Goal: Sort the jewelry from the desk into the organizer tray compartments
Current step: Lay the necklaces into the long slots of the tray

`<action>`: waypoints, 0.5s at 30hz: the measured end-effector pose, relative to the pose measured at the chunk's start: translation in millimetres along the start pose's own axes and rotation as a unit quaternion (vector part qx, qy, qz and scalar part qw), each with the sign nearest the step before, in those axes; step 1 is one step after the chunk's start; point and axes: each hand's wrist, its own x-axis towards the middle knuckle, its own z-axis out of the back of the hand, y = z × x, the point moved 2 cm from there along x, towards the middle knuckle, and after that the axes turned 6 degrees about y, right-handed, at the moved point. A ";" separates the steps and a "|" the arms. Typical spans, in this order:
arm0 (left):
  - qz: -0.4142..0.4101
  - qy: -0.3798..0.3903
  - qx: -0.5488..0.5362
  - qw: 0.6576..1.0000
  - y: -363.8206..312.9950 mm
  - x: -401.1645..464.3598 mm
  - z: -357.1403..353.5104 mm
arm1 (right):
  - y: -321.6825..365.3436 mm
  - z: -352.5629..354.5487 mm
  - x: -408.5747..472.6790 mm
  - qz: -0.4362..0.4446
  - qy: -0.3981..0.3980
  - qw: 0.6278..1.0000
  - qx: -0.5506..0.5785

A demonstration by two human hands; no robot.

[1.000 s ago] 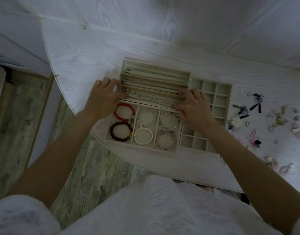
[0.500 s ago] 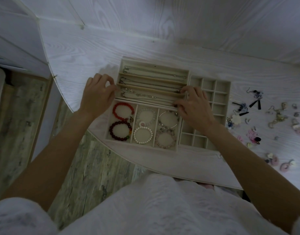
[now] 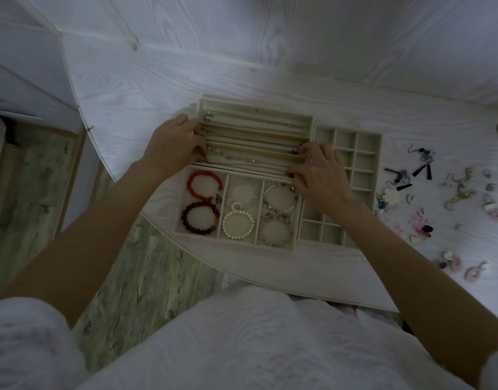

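The beige organizer tray (image 3: 256, 104) lies on the white desk. Thin chain necklaces (image 3: 250, 168) lie in its long back slots. Its front compartments hold bracelets: a red bracelet (image 3: 204, 184), a dark red one (image 3: 199, 218), a pearl one (image 3: 238, 225) and silver ones (image 3: 278, 198). My left hand (image 3: 174, 144) is at the slots' left ends, fingers curled onto a chain end. At the right ends, my right hand (image 3: 321, 175) has its fingertips pinching the front chain. The grid of small cells (image 3: 345, 142) on the right looks empty where it is visible.
Several loose earrings and small charms lie scattered on the desk to the right of the tray, among them dark tassel earrings (image 3: 422, 164), gold pieces (image 3: 459, 187) and pink ones (image 3: 419, 223). The curved desk edge (image 3: 163, 232) runs just under the tray, with wood floor below it.
My left hand drew back to the tray's left side, then returned to the slots' left ends. My right hand stayed at the right ends, shifting slightly.
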 end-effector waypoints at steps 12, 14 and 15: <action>-0.051 -0.051 -0.012 0.997 0.5 -11.1 4.0 | 2.8 0.4 1.6 -0.004 -0.001 1.000 0.012; -0.007 -0.064 -0.025 0.998 3.6 -13.4 6.1 | 2.2 -0.3 2.1 -0.003 0.003 1.000 0.013; 0.014 -0.075 -0.029 0.997 6.1 -14.8 6.5 | 2.0 -0.9 2.4 -0.003 0.005 1.000 0.012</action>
